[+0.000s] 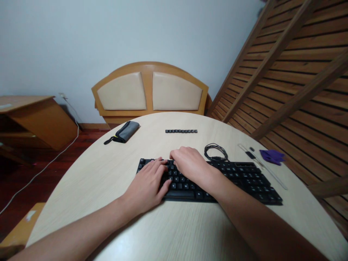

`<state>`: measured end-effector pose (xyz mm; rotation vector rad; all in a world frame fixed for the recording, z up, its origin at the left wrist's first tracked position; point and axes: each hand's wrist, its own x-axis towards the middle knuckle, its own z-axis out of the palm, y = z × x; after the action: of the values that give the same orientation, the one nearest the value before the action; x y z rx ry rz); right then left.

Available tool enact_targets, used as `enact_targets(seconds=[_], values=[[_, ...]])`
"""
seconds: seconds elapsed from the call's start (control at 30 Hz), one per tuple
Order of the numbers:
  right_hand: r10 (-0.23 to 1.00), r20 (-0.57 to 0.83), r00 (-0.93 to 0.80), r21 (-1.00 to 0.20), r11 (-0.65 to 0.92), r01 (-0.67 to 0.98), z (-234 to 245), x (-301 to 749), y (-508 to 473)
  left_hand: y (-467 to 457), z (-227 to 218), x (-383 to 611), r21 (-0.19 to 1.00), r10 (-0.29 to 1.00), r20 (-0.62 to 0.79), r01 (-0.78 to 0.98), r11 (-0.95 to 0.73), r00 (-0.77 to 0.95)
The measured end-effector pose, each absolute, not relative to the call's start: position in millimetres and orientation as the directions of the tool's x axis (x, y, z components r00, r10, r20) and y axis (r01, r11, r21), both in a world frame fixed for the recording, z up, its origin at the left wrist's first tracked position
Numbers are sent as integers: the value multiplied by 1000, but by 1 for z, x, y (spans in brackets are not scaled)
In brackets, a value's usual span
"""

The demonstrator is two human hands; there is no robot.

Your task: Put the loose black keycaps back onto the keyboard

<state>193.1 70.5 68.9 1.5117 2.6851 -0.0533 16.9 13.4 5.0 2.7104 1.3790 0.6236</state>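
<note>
A black keyboard (239, 179) lies across the middle of a round pale wooden table (108, 170). My left hand (148, 183) rests flat on the keyboard's left part, fingers stretched forward over the keys. My right hand (190, 163) lies on the upper middle keys, knuckles up and fingers curled down at the top rows; what the fingertips touch is hidden. A row of loose black keycaps (181, 131) lies farther back on the table. The keyboard's coiled black cable (215, 152) sits just right of my right hand.
A grey pouch (123, 132) lies at the back left of the table. Thin tools (255, 156) and a purple cloth (272, 156) lie at the right edge. A padded wooden headboard (149, 90) stands behind the table, slatted wooden frames (299, 72) lean at right, a cabinet (35, 119) at left.
</note>
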Motion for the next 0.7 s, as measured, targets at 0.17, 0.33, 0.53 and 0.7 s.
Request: enact_targets(seconds=[0.17,0.33,0.53,0.7], values=[[867,-97,-489,-70,484,872,66,195,76,13,5,17,218,782,345,766,-605,519],[863,-117,-491,-112,480,870,68,199,80,13,6,18,212,784,333,769,-603,524],[780,-81,-621,-303,574,761,62,217,94,15,-1,19,151,796,304,799,-583,524],[833,17,-553,-252,538,804,52,220,107,16,-4,19,136,801,294,807,-575,521]])
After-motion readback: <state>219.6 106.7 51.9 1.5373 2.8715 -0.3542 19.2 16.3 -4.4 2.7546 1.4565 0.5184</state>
